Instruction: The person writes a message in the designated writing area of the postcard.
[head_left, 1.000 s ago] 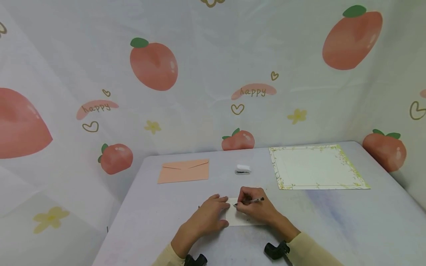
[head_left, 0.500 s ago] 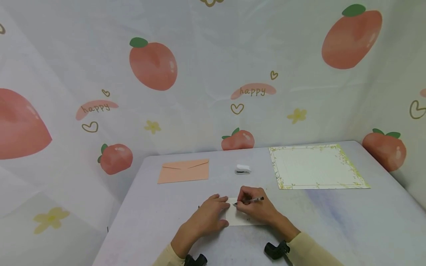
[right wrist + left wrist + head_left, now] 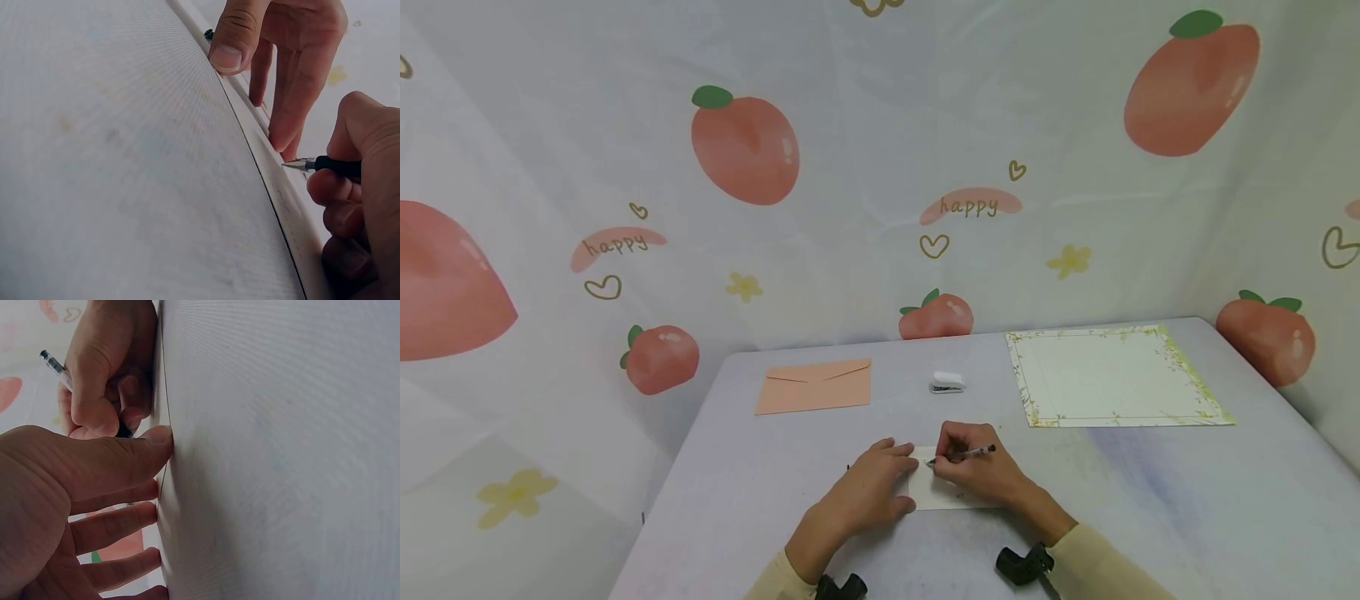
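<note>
A small cream paper card (image 3: 934,493) lies on the table between the two hands. My right hand (image 3: 977,462) pinches a pen (image 3: 976,452), its tip down at the card's upper left part. In the right wrist view the pen's metal tip (image 3: 299,164) meets the card (image 3: 275,178), where faint marks show. My left hand (image 3: 872,483) rests at the card's left edge, its fingers spread and fairly straight; in the left wrist view the thumb (image 3: 153,440) lies at the card's near edge. Part of the card is hidden under the right hand.
Behind the hands lie a peach envelope (image 3: 816,387) and a small white stapler (image 3: 947,382). A large sheet with a floral border (image 3: 1120,377) lies at the back right. A printed fabric backdrop (image 3: 850,275) stands behind the table. By the left fingers lies a small dark object (image 3: 209,35).
Almost nothing differs. The right hand and the pen tip shift only very slightly over the same spot of the card; the left hand stays put.
</note>
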{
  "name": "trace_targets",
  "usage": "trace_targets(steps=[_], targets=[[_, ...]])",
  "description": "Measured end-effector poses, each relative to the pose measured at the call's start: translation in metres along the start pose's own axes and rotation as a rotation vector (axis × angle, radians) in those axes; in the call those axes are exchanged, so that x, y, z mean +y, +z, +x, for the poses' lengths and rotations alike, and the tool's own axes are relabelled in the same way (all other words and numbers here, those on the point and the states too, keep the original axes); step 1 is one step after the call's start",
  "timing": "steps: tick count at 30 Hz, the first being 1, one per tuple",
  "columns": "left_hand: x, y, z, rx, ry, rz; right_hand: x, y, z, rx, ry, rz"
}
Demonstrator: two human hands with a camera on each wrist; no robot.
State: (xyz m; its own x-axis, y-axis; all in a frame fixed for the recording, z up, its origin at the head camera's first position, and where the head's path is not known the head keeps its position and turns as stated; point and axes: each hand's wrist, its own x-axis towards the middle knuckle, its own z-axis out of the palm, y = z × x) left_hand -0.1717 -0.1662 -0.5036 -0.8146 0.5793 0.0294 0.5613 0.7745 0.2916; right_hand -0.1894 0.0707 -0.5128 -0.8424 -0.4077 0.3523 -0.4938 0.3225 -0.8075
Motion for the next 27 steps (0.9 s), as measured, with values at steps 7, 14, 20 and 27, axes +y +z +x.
trace_targets(steps=[7, 14, 20, 27], targets=[[0.026, -0.033, -0.008, -0.031, -0.014, -0.008, 0.001, -0.001, 0.000, -0.012, -0.009, -0.002], [0.027, -0.034, -0.008, -0.035, -0.018, -0.005, 0.001, 0.000, 0.001, -0.005, -0.017, 0.009], [0.034, -0.039, -0.008, -0.066, -0.060, -0.007, 0.002, -0.002, -0.001, 0.036, -0.036, 0.004], [0.025, -0.029, -0.008, -0.039, -0.026, -0.004, 0.003, -0.005, -0.002, 0.057, -0.015, -0.013]])
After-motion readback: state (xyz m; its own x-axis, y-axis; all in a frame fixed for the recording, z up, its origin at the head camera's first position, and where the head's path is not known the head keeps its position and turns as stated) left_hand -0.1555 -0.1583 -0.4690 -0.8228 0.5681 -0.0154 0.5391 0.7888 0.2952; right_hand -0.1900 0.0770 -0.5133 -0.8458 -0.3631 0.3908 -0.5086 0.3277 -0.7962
